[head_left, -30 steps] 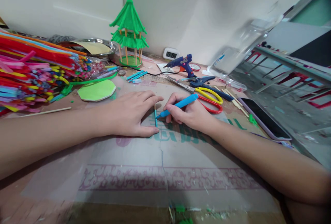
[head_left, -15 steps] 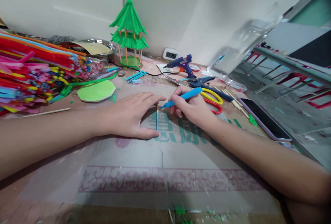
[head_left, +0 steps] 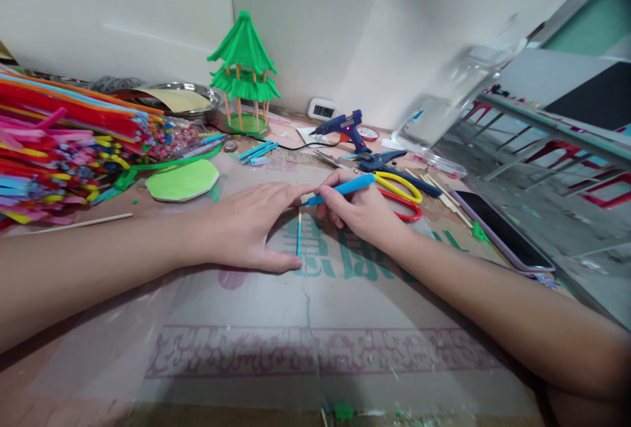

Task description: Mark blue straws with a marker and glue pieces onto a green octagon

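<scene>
A short thin wooden stick [head_left: 298, 240], coloured blue over much of its length with a pale stretch near the far end, lies on the printed plastic sheet [head_left: 236, 355]. My left hand [head_left: 246, 226] grips it end to end, thumb at the near end and index finger at the far end. In my right hand [head_left: 362, 213] is a blue marker [head_left: 352, 185], its tip at the stick's far end beside the left index fingertip. Several blue sticks [head_left: 259, 151] lie farther back. Scissors [head_left: 404, 187] with yellow and red handles rest just behind my right hand.
At the back stands a green pagoda model [head_left: 244, 72]. Pipe cleaners [head_left: 64, 151] are heaped at left near a green octagonal board [head_left: 182, 180]. A glue gun [head_left: 345, 128], a digital clock [head_left: 323, 109], pliers [head_left: 384, 161] and a phone [head_left: 503, 230] are behind and right.
The marker and my right hand have shifted slightly left, bringing the tip against the stick's far end. My left hand keeps its hold. The whole view has tilted up slightly.
</scene>
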`<state>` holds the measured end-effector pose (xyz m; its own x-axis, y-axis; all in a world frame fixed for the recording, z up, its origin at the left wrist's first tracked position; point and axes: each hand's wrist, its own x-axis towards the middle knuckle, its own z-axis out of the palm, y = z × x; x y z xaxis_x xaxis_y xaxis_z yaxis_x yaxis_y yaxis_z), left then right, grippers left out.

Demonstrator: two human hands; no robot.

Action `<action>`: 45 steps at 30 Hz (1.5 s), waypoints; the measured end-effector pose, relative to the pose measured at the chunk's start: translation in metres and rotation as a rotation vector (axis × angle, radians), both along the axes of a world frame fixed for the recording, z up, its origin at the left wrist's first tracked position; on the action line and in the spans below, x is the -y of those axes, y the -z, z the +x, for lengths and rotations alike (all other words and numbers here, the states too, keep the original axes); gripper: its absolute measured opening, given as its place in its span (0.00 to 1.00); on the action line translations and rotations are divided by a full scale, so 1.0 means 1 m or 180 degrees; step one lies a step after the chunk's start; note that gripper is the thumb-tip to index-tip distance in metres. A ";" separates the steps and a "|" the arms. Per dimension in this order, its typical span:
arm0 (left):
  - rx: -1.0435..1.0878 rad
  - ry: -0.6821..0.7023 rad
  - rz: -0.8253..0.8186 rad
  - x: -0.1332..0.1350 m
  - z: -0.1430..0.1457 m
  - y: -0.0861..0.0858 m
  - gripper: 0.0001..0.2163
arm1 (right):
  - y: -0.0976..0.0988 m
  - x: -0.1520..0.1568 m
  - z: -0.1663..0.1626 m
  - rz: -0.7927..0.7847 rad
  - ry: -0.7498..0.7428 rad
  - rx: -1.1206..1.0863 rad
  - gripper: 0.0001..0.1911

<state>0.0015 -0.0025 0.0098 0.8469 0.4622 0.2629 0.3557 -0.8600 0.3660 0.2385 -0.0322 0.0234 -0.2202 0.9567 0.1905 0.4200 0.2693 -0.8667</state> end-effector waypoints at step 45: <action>-0.0166 -0.0004 0.0110 0.001 0.000 -0.008 0.36 | -0.001 0.004 -0.001 -0.0215 -0.0103 0.0001 0.11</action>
